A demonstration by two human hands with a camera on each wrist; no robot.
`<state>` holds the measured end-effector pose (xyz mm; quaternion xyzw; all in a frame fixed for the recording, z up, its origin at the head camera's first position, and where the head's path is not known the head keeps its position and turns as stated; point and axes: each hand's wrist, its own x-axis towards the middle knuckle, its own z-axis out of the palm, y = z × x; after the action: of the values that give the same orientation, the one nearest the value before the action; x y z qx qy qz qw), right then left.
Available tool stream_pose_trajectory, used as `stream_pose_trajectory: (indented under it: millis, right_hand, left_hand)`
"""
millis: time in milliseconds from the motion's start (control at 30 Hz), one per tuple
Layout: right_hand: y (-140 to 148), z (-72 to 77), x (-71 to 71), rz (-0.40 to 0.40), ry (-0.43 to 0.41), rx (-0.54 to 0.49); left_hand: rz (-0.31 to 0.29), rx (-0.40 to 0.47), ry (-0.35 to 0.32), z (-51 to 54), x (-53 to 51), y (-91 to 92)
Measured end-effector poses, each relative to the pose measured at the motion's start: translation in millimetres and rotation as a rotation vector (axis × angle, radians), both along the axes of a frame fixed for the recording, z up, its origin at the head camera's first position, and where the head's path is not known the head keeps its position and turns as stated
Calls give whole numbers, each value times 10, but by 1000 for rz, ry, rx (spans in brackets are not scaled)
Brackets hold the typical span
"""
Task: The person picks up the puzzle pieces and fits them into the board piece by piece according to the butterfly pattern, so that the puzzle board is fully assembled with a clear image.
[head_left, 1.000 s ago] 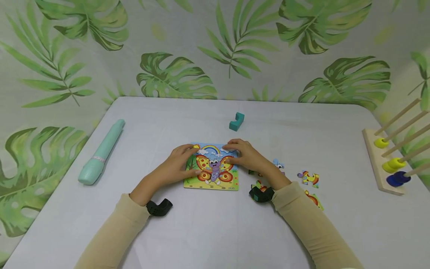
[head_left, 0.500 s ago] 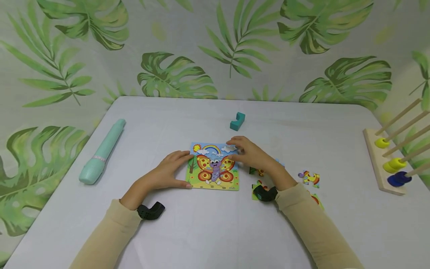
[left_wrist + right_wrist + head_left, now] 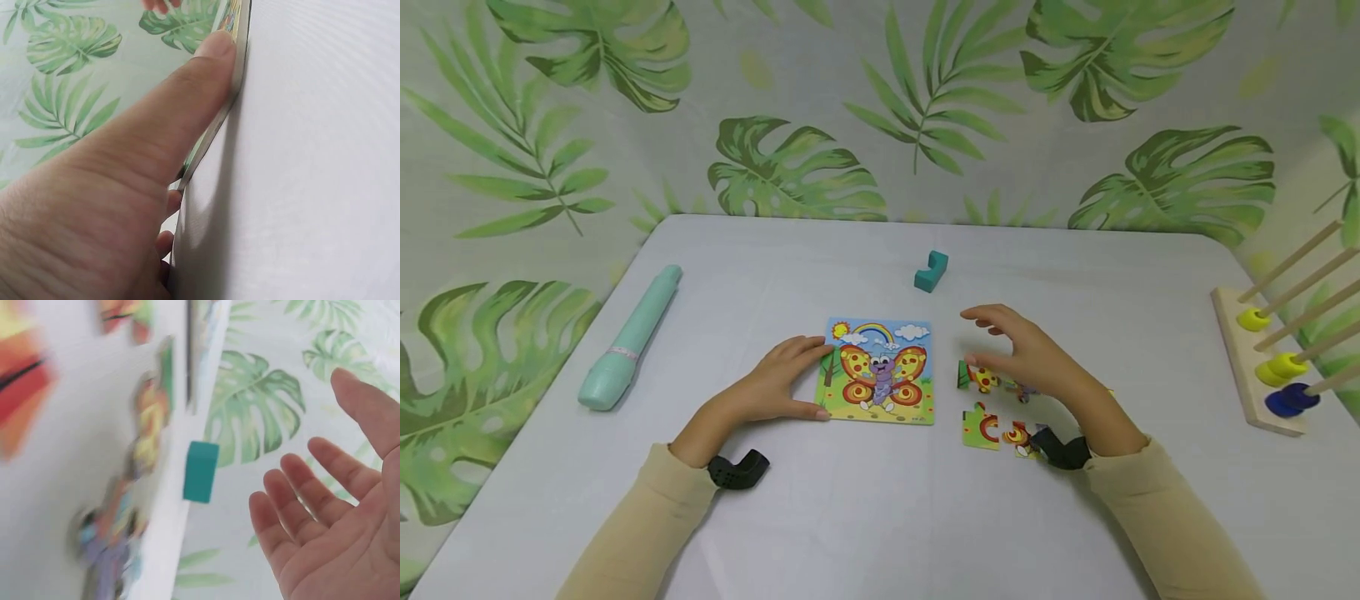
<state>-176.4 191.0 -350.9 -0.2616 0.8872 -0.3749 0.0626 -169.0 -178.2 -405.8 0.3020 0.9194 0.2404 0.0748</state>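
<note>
Right hand has shifted off the butterfly puzzle above loose pieces, fingers parted, empty; only its wrist view bares the palm. Left hand, fingers relaxed, touches the puzzle's left edge; printed body runs near-to-far, head farthest.

White table; leaf-print backdrop far side and left. Left: mint-green club-shaped object, lying slantwise. Far centre: teal notched block. Right edge: wooden peg stand, yellow rings on two pegs, dark-blue rings on nearest.
</note>
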Motion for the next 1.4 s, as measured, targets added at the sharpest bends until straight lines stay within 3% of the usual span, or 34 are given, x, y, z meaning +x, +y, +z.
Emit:
stream_pose_trajectory:
  millis: [300,667,1067,1400]
  right_hand:
    - [213,-178,69,4,-93,40]
    - [214,-344,35,30,-77,170]
    - [226,-417,-2,96,-39,180]
    - [205,-410,11,56,-28,171]
  left_hand:
    - [10,2,-7,8,6,-2]
    - [12,2,-8,11,14,-8]
    - [16,2,-17,14,16,-3]
    - [13,0,-23,10,10,6]
